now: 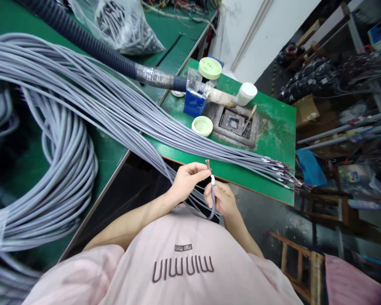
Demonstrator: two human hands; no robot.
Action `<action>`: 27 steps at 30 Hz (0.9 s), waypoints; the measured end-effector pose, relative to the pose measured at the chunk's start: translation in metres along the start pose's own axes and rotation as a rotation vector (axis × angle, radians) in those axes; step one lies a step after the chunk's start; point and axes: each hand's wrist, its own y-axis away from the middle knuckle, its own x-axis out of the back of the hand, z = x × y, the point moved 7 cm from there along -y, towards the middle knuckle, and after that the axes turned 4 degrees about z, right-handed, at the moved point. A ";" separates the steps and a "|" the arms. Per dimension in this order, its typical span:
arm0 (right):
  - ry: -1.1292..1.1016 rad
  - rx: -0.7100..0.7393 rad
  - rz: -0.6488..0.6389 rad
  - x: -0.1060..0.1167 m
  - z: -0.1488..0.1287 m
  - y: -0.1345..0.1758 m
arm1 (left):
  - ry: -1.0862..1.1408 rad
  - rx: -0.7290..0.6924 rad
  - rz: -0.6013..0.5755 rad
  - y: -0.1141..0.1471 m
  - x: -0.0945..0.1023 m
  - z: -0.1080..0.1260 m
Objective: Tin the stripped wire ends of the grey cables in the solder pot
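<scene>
My right hand (225, 199) is closed around a grey cable (213, 194) near its end, in front of my body. A white wrap (213, 180) sits where the grey jacket stops, and thin coloured wires (208, 164) stick up from it. Thumb and forefinger of my left hand (186, 180) pinch at these wires. The held cable bends down and back below my hands. Beyond them a thick bundle of similar grey cables (165, 127) lies across the green tables, its bared, white-wrapped ends (281, 171) at the right.
A recessed square tray (235, 123) with a stick (250, 118) in it is set in the green table (274, 127). Around it are a blue block (194, 105), a ribbed black hose (114, 57), a shallow pale dish (202, 126) and a white cup (247, 93). Coiled cables (66, 169) lie left.
</scene>
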 end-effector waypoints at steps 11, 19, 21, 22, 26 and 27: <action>-0.016 0.055 0.085 0.000 -0.001 -0.002 | -0.040 -0.084 0.014 0.004 -0.002 0.003; 0.527 0.216 0.169 -0.001 -0.029 0.006 | -0.249 -0.388 0.051 0.010 0.004 0.019; 0.598 0.261 0.176 -0.004 -0.035 0.008 | -0.247 -0.364 0.072 0.009 0.006 0.018; 0.621 0.275 0.182 -0.005 -0.036 0.009 | -0.235 -0.330 0.085 0.008 0.007 0.017; 0.693 0.314 0.187 -0.009 -0.040 0.010 | -0.151 -0.177 0.101 0.004 0.009 0.009; 0.708 0.327 0.184 -0.009 -0.041 0.010 | -0.133 -0.151 0.095 0.004 0.009 0.007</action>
